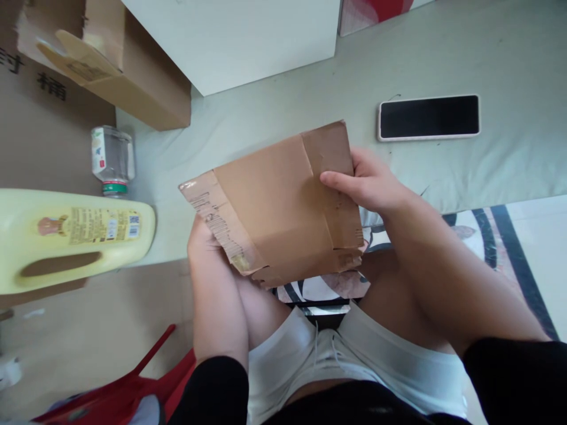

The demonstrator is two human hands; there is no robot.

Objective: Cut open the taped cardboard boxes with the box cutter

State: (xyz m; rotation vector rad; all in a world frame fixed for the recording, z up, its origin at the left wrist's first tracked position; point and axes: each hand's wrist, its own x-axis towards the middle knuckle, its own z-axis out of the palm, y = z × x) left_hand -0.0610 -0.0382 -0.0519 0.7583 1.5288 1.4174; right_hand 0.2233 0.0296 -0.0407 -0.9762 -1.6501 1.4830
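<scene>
A brown cardboard box (277,203), flattened or only partly folded, is held tilted above my lap. Torn, crinkled clear tape runs along its left flap. My right hand (370,180) grips the right end, with the thumb on the upper face and the fingers behind the edge. At the left end, my left hand (204,236) supports the box from underneath, and its fingers are hidden behind the cardboard.
A phone (429,117) lies on the pale green cloth (509,65) at the right. To the left are a clear bottle (114,159), a large yellow jug (80,242) and an open cardboard box (146,82). A white box (248,41) stands at the back.
</scene>
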